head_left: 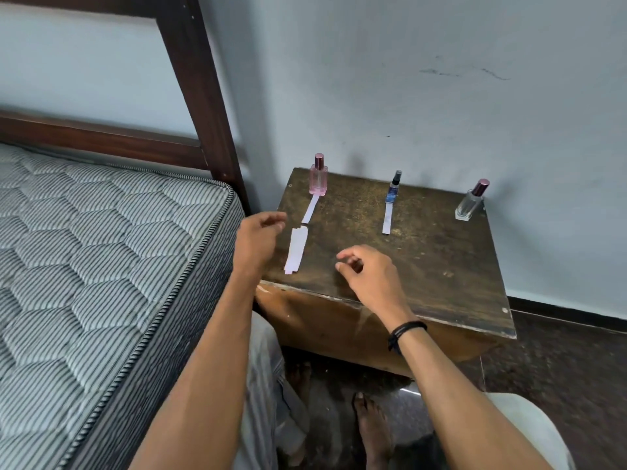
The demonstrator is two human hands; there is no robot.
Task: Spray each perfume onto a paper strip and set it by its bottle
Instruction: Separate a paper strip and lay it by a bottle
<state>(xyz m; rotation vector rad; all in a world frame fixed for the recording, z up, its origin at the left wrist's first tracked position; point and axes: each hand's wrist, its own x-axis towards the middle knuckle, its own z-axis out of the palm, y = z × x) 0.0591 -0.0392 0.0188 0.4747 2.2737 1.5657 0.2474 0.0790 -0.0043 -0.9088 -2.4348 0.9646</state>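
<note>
Looks down on a worn dark wooden desk point(424, 259) against a pale wall, beside a quilted striped mattress point(101, 249). Along the far edge, left to right, all upright: pink perfume bottle point(318, 179), slim blue spray bottle point(394, 189), clear perfume bottle point(470, 205) with mauve cap. One paper strip point(310, 209) flat at the pink bottle's base, a second strip point(387, 218) before the blue one. Near the left front, a stack of spare strips point(296, 251). Left grip point(259, 240) just beside that stack, fingers loosely curled, holding nothing. Right grip point(368, 273) over the desk's front, thumb and forefinger curved and apart, perhaps clear of the surface. Black wristband point(405, 330) on the right wrist.
</note>
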